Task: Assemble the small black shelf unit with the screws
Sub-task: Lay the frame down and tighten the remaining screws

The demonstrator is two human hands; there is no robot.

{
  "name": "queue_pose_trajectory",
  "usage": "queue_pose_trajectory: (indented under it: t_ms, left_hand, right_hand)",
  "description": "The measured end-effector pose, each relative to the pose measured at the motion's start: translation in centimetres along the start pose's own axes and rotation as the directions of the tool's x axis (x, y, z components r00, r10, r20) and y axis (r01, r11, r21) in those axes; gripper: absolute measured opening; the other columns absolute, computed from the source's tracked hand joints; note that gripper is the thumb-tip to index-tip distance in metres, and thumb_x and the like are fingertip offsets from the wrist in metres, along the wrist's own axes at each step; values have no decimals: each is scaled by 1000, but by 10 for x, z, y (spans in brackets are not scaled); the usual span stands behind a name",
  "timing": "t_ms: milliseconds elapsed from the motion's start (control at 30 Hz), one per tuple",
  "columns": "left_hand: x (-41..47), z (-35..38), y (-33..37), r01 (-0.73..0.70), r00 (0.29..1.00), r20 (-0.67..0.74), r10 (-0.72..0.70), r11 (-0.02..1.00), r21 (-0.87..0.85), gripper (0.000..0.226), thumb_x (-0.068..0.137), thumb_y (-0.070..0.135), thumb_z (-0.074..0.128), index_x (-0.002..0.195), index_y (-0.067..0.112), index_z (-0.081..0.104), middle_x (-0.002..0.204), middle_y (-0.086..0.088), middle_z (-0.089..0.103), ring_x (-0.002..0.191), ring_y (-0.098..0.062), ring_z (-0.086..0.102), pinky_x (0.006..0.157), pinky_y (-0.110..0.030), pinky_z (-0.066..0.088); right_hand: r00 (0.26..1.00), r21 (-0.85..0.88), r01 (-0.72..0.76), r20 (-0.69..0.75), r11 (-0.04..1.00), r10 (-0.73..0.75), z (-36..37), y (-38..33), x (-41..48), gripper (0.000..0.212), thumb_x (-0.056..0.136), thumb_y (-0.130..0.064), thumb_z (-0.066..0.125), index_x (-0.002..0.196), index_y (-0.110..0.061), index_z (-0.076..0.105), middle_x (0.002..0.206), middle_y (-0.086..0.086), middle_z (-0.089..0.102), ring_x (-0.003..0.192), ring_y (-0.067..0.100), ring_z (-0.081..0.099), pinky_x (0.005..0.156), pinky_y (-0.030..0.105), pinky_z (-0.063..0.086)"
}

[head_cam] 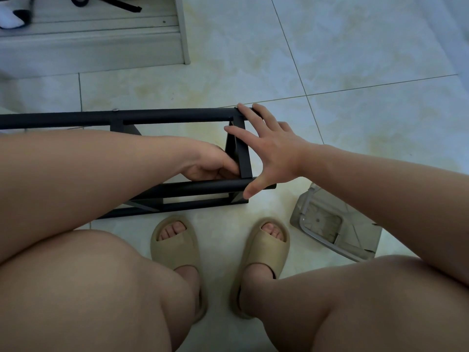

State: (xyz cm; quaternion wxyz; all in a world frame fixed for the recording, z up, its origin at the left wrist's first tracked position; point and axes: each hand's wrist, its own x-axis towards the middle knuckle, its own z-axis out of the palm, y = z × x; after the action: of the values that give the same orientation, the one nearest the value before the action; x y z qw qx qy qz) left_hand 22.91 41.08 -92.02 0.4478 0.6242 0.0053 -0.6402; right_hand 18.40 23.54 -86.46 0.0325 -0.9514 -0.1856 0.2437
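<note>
- Black metal shelf frame [177, 116] lies on its side on the pale glossy tiled floor [355, 59], just ahead of the feet. Its long rails run leftwards out of view.
- Small silver screw head [115, 110] sits on the far rail. A second screw head [236, 106] is at the frame's right corner, touching the right fingertips.
- Right hand [269, 151] is splayed wide over the frame's right end: fingers flat on the far rail corner, thumb [250, 191] down on the near rail. It presses and does not wrap.
- Left hand [215, 166] is inside the frame, fingers curled round the short end bar [245, 158], gripping it. The left forearm crosses the frame and hides its middle.
- Whether the left hand also holds a screw or tool: cannot tell.
- Beige foam slides, left one [175, 247] and right one [266, 247], stand just near of the frame, on the feet.
- Grey plastic moulded piece with a metal rod [335, 229] lies on the floor right of the frame, close but apart, under the right forearm.
- White wooden stepped ledge [101, 39] is at the floor's far left edge, well apart from the frame. On it are a black-and-white soft item [12, 13] and a black strap [109, 3].
</note>
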Motion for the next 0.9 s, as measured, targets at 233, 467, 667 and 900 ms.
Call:
queue_pose_trajectory:
  t_ms: [233,467,667,900]
  left_hand:
    - [2,-1,14,72,997,31,-72,997,-13,30,95,-5,53,78,7,75,83,-9,77,73,-16,75,67,-22,60]
    - [-1,-2,5,5,998,56,-4,1000,-13,24,94,-3,54,89,9,75,97,-9,76,90,-20,73,90,-31,56]
    - [0,-6,-2,-40,991,126,48,997,-63,24,95,-5,50,101,8,70,106,-9,72,105,-22,67,103,-34,49]
    - [5,-5,-4,-102,983,144,115,990,-98,35,91,-14,46,88,7,74,99,-11,74,96,-24,71,92,-31,57]
  right_hand:
    - [1000,7,7,0,1000,-7,0,-1,-1,140,48,-94,65,159,-39,1,165,-1,-28,151,25,-26,118,58,18]
    - [1000,9,2,-5,1000,-2,0,0,0,140,46,-95,64,160,-39,3,165,-2,-26,152,25,-24,118,58,19]
    - [1000,17,4,-10,1000,-3,1,0,0,140,47,-95,64,159,-40,3,165,-2,-27,152,25,-24,119,58,18]
    - [1000,30,10,-10,1000,-10,2,1,0,138,49,-92,67,159,-40,3,165,-3,-28,152,25,-25,118,58,19]
